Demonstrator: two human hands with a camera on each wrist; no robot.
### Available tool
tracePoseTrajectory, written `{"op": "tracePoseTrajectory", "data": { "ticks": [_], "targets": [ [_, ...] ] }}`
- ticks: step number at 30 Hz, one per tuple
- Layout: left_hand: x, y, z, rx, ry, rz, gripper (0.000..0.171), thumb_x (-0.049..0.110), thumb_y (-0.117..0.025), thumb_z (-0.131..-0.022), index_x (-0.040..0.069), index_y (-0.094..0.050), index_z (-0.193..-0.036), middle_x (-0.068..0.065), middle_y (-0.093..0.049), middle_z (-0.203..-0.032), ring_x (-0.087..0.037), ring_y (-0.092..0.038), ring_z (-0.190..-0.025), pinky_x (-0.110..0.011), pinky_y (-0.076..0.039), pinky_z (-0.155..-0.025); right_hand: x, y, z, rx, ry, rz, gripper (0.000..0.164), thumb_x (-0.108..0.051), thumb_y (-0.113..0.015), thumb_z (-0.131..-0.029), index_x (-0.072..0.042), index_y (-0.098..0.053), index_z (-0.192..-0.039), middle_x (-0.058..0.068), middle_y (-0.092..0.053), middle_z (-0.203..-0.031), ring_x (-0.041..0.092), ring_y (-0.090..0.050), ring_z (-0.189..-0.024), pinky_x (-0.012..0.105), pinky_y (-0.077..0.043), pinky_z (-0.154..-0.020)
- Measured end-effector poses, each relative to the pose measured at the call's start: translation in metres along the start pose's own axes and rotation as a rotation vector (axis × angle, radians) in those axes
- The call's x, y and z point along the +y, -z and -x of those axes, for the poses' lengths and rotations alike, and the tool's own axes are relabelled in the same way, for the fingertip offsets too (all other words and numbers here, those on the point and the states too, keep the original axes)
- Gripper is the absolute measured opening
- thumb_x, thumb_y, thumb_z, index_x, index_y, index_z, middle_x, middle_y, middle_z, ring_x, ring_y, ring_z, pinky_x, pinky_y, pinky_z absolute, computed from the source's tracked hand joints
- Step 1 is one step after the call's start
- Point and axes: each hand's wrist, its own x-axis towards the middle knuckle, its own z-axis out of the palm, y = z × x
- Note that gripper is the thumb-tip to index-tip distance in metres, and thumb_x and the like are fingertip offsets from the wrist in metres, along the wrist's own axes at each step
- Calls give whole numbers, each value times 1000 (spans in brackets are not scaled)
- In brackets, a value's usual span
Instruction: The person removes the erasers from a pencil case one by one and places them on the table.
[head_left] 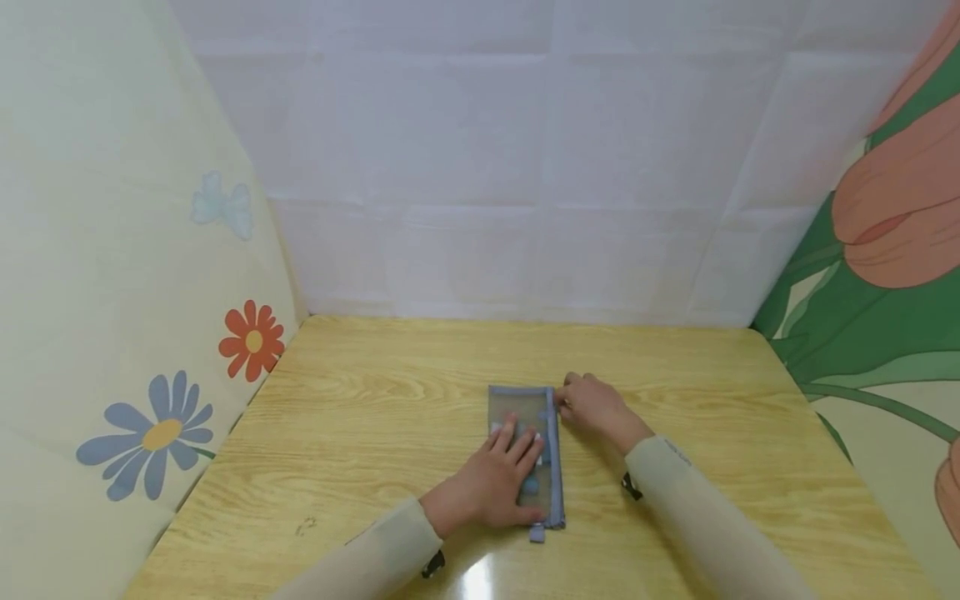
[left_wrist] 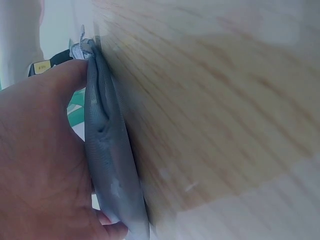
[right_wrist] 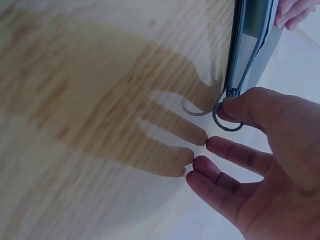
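Observation:
A see-through mesh zipper pouch with blue-grey trim lies flat on the table, with blue and white items showing inside. My left hand rests on it, fingers spread straight over the mesh and thumb near the bottom edge. The pouch's edge appears below that hand in the left wrist view. At the upper right corner, my right hand pinches the ring-shaped zipper pull between thumb and index finger, its other fingers loosely bent. The zipper runs along the pouch's right side. A small fabric tab sticks out at the bottom.
The wood-grain table meets a white sheet at the back. Flowered cloths stand at the left and right. Light glares on the table's front part.

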Motion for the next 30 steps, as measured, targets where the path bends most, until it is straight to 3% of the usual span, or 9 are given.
{"op": "tracePoseTrajectory", "data": {
  "ticks": [13, 21, 30],
  "targets": [
    [0, 0, 0, 4, 2, -4, 101, 79, -40, -90, 13, -19, -163, -10, -18, -169, -42, -6, -154, -47, -20, -123, 3, 1, -4, -4, -29, -17, 21, -18, -63, -97, -20, -76, -112, 11, -63, -107, 30, -59, -88, 45, -55, -70],
    [1, -1, 0, -1, 8, -23, 101, 80, -39, -89, 13, -19, -163, -9, -18, -169, -41, -7, -154, -46, -22, -123, 3, 0, -6, 11, -14, 6, 15, -17, -63, -97, -18, -76, -105, 9, -61, -101, 27, -58, -84, 44, -53, -69],
    [0, -3, -1, 5, 0, -34, 102, 81, -36, -89, 13, -18, -163, -9, -18, -169, -41, -8, -154, -46, -22, -123, 5, 1, -9, 35, -39, -1, 16, -17, -63, -97, -17, -76, -107, 9, -62, -102, 29, -58, -85, 46, -53, -69]
  ]
}}
